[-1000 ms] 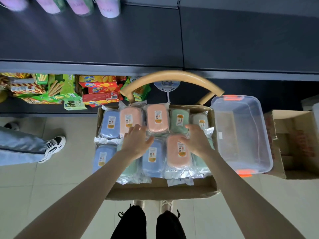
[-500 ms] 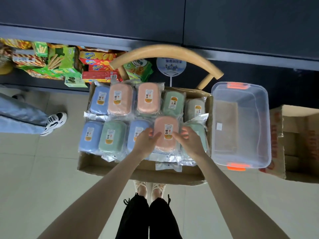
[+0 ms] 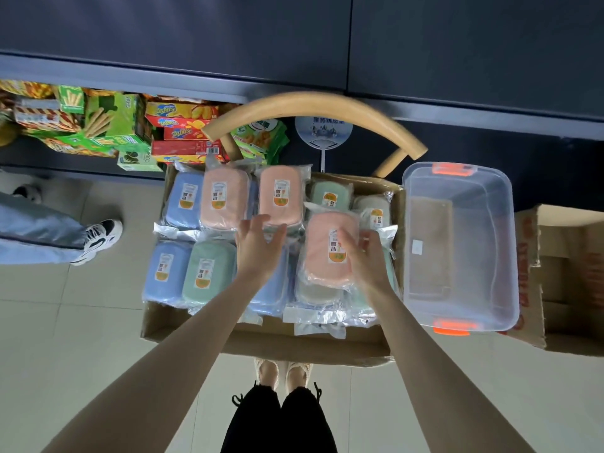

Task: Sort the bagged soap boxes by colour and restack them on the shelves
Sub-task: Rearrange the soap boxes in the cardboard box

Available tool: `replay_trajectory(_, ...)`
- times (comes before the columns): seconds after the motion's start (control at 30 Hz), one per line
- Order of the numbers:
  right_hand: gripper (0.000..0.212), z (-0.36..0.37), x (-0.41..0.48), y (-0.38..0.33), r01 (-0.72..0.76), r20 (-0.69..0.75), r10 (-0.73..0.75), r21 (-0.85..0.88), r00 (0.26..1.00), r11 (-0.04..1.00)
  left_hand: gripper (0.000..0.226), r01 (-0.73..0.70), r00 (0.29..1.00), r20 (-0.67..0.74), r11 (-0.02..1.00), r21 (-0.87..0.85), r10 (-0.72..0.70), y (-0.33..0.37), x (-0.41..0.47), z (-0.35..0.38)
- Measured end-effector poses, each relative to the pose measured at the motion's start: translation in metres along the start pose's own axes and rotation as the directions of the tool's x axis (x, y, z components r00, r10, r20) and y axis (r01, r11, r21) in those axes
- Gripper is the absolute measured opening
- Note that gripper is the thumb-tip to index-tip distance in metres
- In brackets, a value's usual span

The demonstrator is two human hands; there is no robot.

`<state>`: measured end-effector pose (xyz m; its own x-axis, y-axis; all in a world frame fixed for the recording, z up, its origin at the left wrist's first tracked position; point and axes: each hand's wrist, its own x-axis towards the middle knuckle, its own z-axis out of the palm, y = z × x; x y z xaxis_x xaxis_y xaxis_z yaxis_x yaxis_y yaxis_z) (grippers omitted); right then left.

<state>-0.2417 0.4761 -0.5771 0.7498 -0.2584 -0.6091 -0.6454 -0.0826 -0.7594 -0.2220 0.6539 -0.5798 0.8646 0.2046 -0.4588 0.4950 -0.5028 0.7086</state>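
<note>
From the head camera I looked straight down on a cardboard box packed with bagged soap boxes in blue, green, pink and grey. My right hand gripped a pink soap box by its right edge, fingers curled round the bag, holding it raised above the packs at the right of the box. My left hand hovered with fingers spread and loose, gripping nothing, over the middle of the box, its fingertips near the lower edge of another pink pack in the far row. Left of that pack lay a third pink one, then a blue one; in the near row sat a blue pack and a green one. A clear plastic bin with orange clips stood touching the box's right side. Beyond the box curved a wooden chair back, and past it a dark shelf held snack cartons. Left of the box, another person's sneaker rested on the tiled floor.
</note>
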Motion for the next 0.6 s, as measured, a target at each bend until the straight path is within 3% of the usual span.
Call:
replay_trajectory(0.1, 0.038, 0.004, 0.011, -0.008, 0.053, -0.011, -0.053, 0.005, 0.999, 0.999, 0.062, 0.052, 0.998, -0.051, 0.992, 0.116, -0.047, 0.009, 0.026, 0.005)
replay_trajectory(0.23, 0.035, 0.01, 0.023, -0.008, 0.056, -0.038, -0.057, -0.014, 0.998, 0.998, 0.076, 0.135, 0.991, -0.044, 0.964, 0.231, -0.128, 0.011, 0.05, 0.018)
replay_trajectory(0.4, 0.035, 0.013, 0.031, -0.002, 0.056, -0.06, -0.057, -0.023, 0.997, 0.998, 0.078, 0.166, 0.984, 0.009, 0.931, 0.325, -0.179, 0.002, 0.064, 0.025)
replay_trajectory(0.6, 0.027, 0.011, 0.035, 0.004, 0.062, -0.086, -0.063, -0.018, 0.994, 0.998, 0.072, 0.159, 0.985, 0.034, 0.962, 0.22, -0.17, 0.002, 0.062, 0.026)
